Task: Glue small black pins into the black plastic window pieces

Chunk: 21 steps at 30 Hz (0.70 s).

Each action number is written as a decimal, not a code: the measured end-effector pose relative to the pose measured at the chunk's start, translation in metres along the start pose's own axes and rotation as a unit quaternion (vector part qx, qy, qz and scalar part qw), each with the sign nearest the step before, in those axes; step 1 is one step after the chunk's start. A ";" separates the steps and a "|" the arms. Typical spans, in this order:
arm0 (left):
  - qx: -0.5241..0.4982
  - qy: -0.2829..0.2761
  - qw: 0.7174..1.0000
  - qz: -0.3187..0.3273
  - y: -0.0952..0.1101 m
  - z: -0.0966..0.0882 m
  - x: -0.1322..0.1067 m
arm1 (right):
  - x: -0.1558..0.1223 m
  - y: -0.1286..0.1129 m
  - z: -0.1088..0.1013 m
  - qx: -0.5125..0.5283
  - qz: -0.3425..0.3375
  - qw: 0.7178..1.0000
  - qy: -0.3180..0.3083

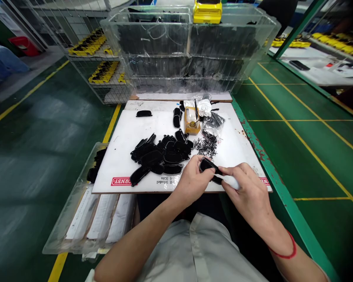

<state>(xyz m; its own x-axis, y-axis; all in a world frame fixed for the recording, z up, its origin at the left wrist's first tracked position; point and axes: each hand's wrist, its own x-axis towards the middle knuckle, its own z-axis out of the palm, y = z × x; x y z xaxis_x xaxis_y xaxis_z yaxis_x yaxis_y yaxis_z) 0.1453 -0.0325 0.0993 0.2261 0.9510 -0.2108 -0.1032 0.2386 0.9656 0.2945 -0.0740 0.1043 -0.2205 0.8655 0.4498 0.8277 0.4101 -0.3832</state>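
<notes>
Close to the board's front edge, my left hand point(195, 178) is closed around a glossy black plastic part point(207, 164). My right hand point(247, 188) grips a small white squeeze bottle point(231, 181), its thin nozzle pointing left at the part. Whether the tip touches the part is too small to tell. My right fingertips are also close to the part's right side. A pile of similar black parts point(151, 156) lies left of my hands. Just beyond them is a heap of tiny black pieces point(206, 144).
On the white board point(111, 145) stands a yellow-brown box point(192, 121) beside a clear bag point(214, 122). Behind it rise large clear bins point(159, 39) with a yellow case point(207, 11) on top. A clear tray point(54, 235) sits low at the left, and a green rail point(282, 196) runs along the right.
</notes>
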 end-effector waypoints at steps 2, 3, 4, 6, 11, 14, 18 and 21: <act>-0.030 -0.016 0.999 -0.008 0.000 -0.001 -0.001 | 0.000 0.000 0.000 0.000 0.000 1.000 0.009; -0.033 -0.018 0.999 -0.011 0.000 -0.002 -0.001 | 0.000 0.000 0.000 -0.002 0.001 1.000 0.013; -0.032 -0.017 0.999 -0.012 -0.001 -0.002 -0.001 | 0.000 0.000 0.000 -0.003 0.003 1.000 0.016; -0.023 -0.010 1.000 -0.011 -0.002 -0.003 -0.001 | 0.000 0.000 0.000 -0.001 0.012 1.000 0.021; -0.011 -0.010 1.000 -0.002 -0.003 -0.003 0.000 | 0.002 0.000 -0.001 0.019 0.063 0.998 0.020; -0.018 -0.011 1.000 -0.001 -0.003 -0.002 0.000 | 0.003 0.000 -0.001 0.034 0.094 0.995 0.016; -0.025 -0.012 1.000 -0.009 -0.003 -0.002 0.000 | 0.004 -0.001 -0.002 0.052 0.119 0.991 0.006; -0.027 -0.011 1.000 -0.011 -0.002 -0.002 0.000 | 0.004 -0.001 -0.002 0.047 0.121 0.991 0.007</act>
<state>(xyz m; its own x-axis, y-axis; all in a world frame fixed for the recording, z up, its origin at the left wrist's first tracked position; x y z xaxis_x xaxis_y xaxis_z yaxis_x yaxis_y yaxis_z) 0.1432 -0.0330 0.0970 0.2496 0.9412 -0.2279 -0.1498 0.2700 0.9511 0.2941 -0.0714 0.1085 -0.0132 0.9380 0.3464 0.8038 0.2160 -0.5543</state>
